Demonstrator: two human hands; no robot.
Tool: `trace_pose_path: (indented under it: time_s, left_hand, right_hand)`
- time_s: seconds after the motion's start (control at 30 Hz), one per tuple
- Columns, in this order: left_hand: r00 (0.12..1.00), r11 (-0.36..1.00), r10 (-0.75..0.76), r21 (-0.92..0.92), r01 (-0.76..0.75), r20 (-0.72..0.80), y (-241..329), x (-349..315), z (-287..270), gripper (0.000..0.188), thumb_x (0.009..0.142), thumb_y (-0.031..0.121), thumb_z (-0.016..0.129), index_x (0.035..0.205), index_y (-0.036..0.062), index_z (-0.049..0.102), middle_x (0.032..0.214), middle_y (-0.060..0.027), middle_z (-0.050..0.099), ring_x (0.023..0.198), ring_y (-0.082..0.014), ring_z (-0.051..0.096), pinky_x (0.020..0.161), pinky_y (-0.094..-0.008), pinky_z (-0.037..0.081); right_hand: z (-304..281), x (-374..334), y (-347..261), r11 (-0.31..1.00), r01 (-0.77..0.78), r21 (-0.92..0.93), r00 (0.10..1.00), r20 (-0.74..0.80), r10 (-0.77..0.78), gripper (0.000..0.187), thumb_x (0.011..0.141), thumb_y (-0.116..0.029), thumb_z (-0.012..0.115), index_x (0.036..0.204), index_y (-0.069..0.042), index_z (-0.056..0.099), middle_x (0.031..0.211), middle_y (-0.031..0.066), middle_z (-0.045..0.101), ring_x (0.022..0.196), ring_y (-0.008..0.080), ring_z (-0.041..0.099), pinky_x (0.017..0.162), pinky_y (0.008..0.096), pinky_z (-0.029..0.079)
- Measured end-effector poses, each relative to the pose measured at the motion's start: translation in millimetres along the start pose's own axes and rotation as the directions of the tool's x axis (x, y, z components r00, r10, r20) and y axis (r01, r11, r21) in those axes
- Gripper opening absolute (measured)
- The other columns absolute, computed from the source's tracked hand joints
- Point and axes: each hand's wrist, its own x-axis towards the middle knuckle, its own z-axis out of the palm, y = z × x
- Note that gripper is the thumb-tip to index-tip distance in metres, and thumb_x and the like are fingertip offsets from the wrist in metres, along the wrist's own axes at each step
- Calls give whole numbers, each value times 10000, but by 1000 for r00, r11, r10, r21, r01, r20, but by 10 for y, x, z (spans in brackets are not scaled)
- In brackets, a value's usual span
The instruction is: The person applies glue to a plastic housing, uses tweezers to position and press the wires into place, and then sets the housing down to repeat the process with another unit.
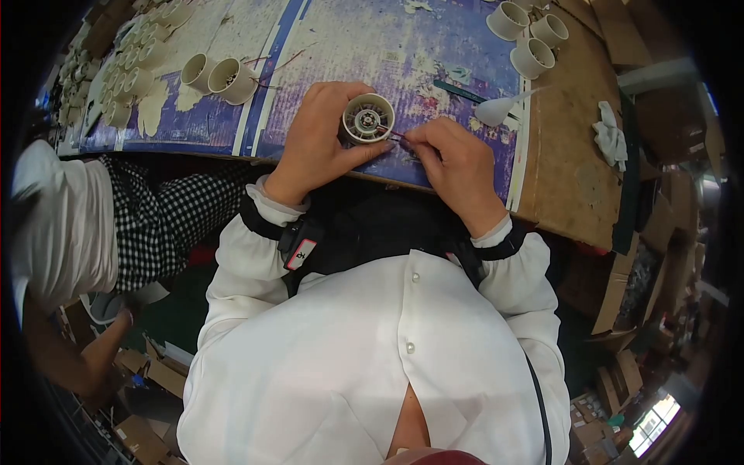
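A round cream-coloured cup-shaped housing (367, 118) with a motor-like part inside stands near the table's front edge, its open end facing up. My left hand (324, 132) is wrapped round its left side, thumb along the near rim. Dark red wires (397, 136) run out over the housing's right side. My right hand (457, 159) pinches the ends of these wires between thumb and forefinger. The wire ends are hidden by the fingers.
Two similar cups with wires (233, 81) stand to the left, and many more (139, 80) beyond them. Three cups (533, 57) stand at the far right. A white squeeze bottle (494, 111), a green stick-like tool (459, 91) and a crumpled cloth (611, 136) lie rightward. Another person (70, 225) is at my left.
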Motion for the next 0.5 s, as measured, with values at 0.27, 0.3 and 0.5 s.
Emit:
trace_pose_path:
  time_s: [0.27,0.3,0.5]
  left_hand:
    - [1000,996,7,-83,-8,-13,28,-6,3,611,659,120,882,1182,54,573,1131,-122,609,1033,-312,597,876,-370,491]
    - [1000,993,-15,-120,13,-17,45,0,4,617,654,108,883,1184,57,572,1131,-125,607,1033,-311,601,866,-369,497]
    - [998,985,-62,-161,61,4,63,-19,25,629,652,81,877,1198,70,565,1134,-132,600,1035,-311,609,846,-364,511]
  right_hand:
    - [-39,38,-50,993,44,-106,999,0,-44,119,799,-38,739,897,-78,684,959,40,647,698,248,648,604,319,509]
    - [-38,43,-56,996,40,-82,999,0,-40,125,799,-32,738,901,-74,679,968,42,643,691,246,643,601,316,507]
    - [-1,92,-192,992,-77,96,997,-8,79,162,800,2,726,935,-53,657,924,81,640,693,250,635,594,310,498]
